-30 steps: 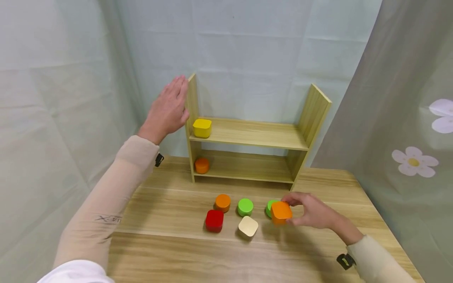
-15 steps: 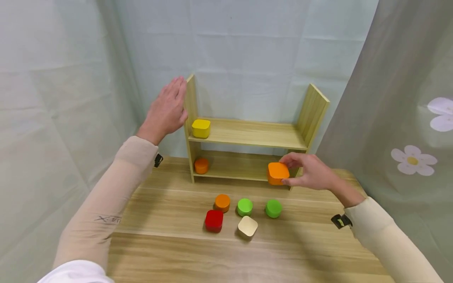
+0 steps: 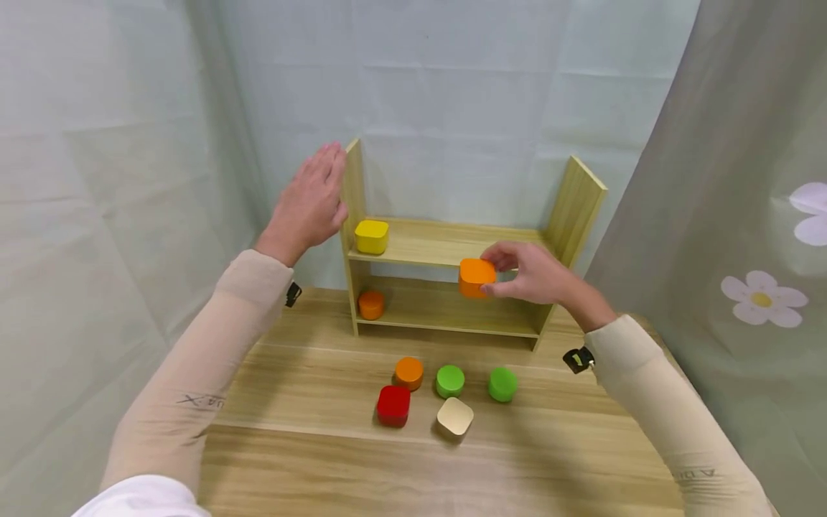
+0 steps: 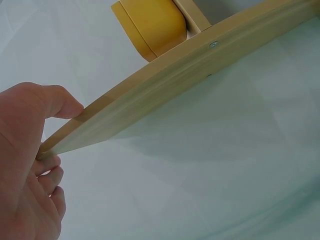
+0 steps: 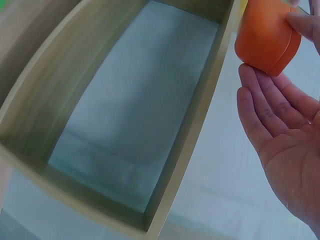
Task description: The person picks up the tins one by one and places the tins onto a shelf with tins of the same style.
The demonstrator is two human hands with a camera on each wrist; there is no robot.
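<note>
My right hand point(image 3: 526, 273) pinches an orange square box point(image 3: 476, 277) point(image 5: 267, 35) in the air, in front of the edge of the wooden shelf's point(image 3: 568, 201) upper board. My left hand point(image 3: 310, 205) rests with straight fingers against the shelf's left side panel point(image 4: 165, 85), thumb on the panel's edge point(image 4: 65, 106). A yellow square box point(image 3: 371, 236) point(image 4: 150, 22) sits at the left end of the upper board. An orange round box point(image 3: 371, 304) sits at the left end of the lower board.
On the table point(image 3: 323, 459) in front of the shelf lie an orange round box point(image 3: 409, 373), two green round boxes point(image 3: 449, 380) point(image 3: 502, 383), a red square box point(image 3: 393, 405) and a cream square box point(image 3: 455, 417). Curtains hang left, behind and right.
My right hand has lifted the orange square box off the table, from beside the right green box, up and leftward to the upper board's height. The left hand has stayed on the panel.
</note>
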